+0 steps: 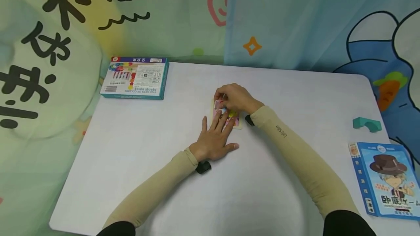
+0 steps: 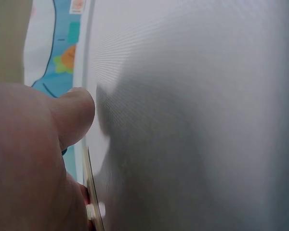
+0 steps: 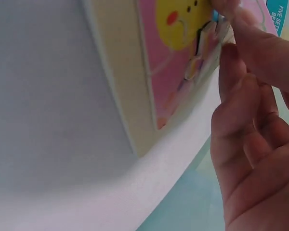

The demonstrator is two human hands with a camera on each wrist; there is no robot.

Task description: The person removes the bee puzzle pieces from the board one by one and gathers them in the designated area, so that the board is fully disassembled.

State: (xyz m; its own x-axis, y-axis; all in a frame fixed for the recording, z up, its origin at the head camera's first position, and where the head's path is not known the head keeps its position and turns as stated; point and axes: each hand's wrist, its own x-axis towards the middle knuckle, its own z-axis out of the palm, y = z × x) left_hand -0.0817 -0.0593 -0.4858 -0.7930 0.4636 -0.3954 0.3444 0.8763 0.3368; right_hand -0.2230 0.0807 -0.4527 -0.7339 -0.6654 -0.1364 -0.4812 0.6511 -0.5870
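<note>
A small jigsaw puzzle [image 1: 214, 109] with a pink picture and a cream border lies on the white table [image 1: 164, 134]. My left hand [image 1: 213, 144] rests on its lower part, palm down with fingers spread. At the upper edge, my right hand [image 1: 237, 98] has its fingers bent and its thumb close to them, pinching what looks like a puzzle piece. The right wrist view shows a yellow figure on the puzzle [image 3: 159, 77] and some raised piece edges beside the right hand [image 3: 260, 125]; its fingertips hide most of the piece. In the left wrist view the puzzle's edge [image 2: 92, 185] shows below the thumb.
A flat box [image 1: 132, 77] with a teal side lies at the back left. On the right are a teal arch-shaped block [image 1: 366, 124] and a blue box [image 1: 387, 181] with a cartoon figure in a hat. A printed curtain [image 1: 279, 21] hangs behind the table.
</note>
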